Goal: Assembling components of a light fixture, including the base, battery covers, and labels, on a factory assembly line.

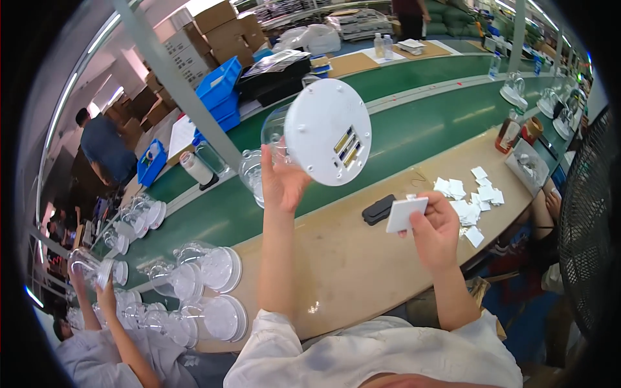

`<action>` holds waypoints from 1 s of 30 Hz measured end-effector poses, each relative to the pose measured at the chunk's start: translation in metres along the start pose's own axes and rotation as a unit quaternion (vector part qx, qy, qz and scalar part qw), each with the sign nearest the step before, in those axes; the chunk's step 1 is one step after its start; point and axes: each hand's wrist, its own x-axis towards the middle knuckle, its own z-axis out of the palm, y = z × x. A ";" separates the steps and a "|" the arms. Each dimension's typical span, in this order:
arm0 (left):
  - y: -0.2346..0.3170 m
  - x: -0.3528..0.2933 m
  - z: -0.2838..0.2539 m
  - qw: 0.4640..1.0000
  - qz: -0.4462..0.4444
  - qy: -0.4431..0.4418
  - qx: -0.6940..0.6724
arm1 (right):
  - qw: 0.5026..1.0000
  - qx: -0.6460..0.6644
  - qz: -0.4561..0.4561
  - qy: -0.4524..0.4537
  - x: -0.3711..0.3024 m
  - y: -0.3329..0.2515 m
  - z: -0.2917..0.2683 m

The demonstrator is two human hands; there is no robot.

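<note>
My left hand (284, 184) is raised over the table, its fingers closed round a clear dome (274, 126) with a round white base (317, 123). The base's underside faces me, and its rectangular battery compartment (348, 147) lies uncovered, with metal contacts or batteries inside. Lower and to the right, my right hand (438, 234) pinches a small white square battery cover (405, 214) between thumb and fingers, apart from the base. A loose pile of similar white covers (467, 205) lies just beyond my right hand. Next to the held cover rests a dark oblong object (379, 209).
Several clear domes with white bases (225, 318) stand at the left of the tan table (336, 271). A green conveyor (414, 110) runs behind. A co-worker's hands (107, 294) hold another dome at far left. A black fan guard (585, 226) borders the right.
</note>
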 end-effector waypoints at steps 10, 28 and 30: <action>0.039 -0.040 -0.012 0.997 0.051 -0.045 -0.032 | 0.986 0.008 -0.148 -0.072 0.067 0.034 0.086; 0.081 -0.059 -0.055 0.993 0.117 -0.004 -0.035 | 0.990 0.026 -0.135 -0.012 0.090 0.045 0.132; 0.089 -0.067 -0.061 0.989 0.106 -0.080 -0.056 | 0.994 0.020 -0.108 -0.015 0.088 0.046 0.136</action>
